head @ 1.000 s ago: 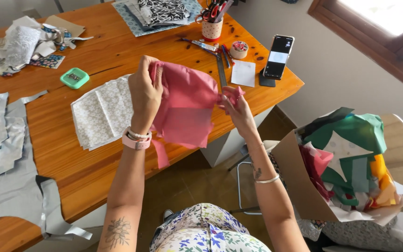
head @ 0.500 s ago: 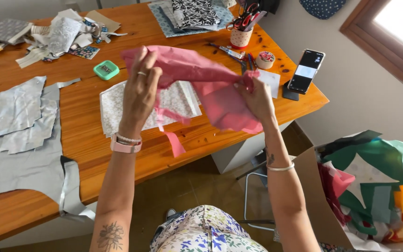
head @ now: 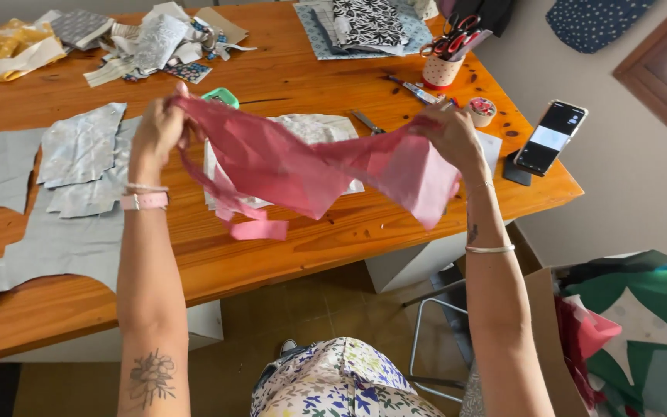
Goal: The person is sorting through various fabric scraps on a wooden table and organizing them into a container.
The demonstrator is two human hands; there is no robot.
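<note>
A piece of pink fabric (head: 303, 166) hangs spread between my two hands above the wooden table (head: 287, 69). My left hand (head: 157, 131) grips its left corner, and a pink strip dangles below it. My right hand (head: 449, 135) grips the right end, where a wider flap hangs down over the table's front edge. Under the cloth lies a white patterned fabric piece (head: 314, 127). A green tape measure (head: 221, 96) shows just behind the left corner.
Grey fabric cut-outs (head: 79, 166) cover the table's left side, scraps (head: 140, 42) lie at the back. A cup of scissors and pens (head: 443, 66), a tape roll (head: 482, 108) and a phone (head: 553, 137) sit at right. A box of coloured fabrics (head: 634, 324) stands on the floor.
My hands have moved apart and stretched the pink fabric out wide over the table. The view has swung left, toward the table.
</note>
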